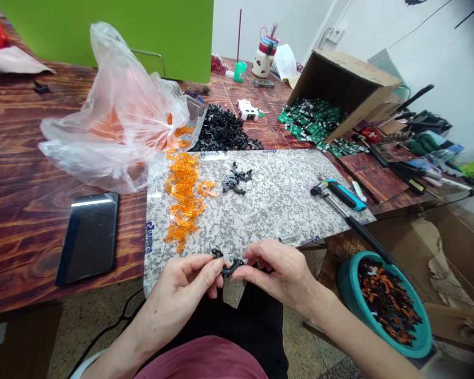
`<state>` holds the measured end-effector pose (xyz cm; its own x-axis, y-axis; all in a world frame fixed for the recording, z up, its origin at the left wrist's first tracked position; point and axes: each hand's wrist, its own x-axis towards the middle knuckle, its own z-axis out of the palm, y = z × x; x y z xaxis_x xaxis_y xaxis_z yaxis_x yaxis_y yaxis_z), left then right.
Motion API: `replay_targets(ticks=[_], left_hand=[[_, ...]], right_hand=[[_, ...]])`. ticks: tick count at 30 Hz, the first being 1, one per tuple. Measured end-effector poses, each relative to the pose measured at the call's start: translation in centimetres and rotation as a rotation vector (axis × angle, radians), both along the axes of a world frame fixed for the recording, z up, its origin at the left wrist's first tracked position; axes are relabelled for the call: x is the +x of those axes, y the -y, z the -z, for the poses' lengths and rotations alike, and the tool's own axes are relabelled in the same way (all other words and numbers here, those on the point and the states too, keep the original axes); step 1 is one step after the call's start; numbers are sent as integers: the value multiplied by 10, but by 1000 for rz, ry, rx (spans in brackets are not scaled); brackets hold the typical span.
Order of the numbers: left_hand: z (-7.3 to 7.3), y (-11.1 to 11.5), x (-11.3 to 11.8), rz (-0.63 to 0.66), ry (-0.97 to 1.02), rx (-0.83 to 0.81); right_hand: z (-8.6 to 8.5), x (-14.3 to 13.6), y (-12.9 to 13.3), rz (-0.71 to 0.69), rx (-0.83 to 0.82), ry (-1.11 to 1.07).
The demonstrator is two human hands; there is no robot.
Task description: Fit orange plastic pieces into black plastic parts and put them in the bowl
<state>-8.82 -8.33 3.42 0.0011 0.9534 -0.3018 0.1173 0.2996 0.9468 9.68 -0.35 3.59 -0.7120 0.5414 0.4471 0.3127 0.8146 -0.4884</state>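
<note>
Between my two hands, just over the near edge of the speckled stone slab (268, 205), is a small curved black plastic part (232, 267). My left hand (191, 276) pinches its left end between thumb and fingers. The thumb and fingers of my right hand (278, 271) close on its right end. Part of the piece is hidden by my fingertips. Beyond my hands lie a few more black plastic parts (237, 179). To their left, translucent orange plastic clips (184, 195) lie in a long heap.
Left are a tablet (89, 237) and a plastic bag (122, 116). Behind the slab lies a black parts pile (225, 129). A cardboard box (351, 79) spills green circuit boards (316, 121). At right are a hammer (351, 221), a blue-black cutter (345, 195) and a teal basin (349, 279).
</note>
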Motion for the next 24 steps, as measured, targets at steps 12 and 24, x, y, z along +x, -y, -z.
replay_targets(ticks=[12,24], left_hand=[[7,-2,0,-65,19,43],[6,1,1,-7,1,130]], right_hand=[[3,-5,5,27,-219,-64],[-8,-9,-3,-14,-559,-86]])
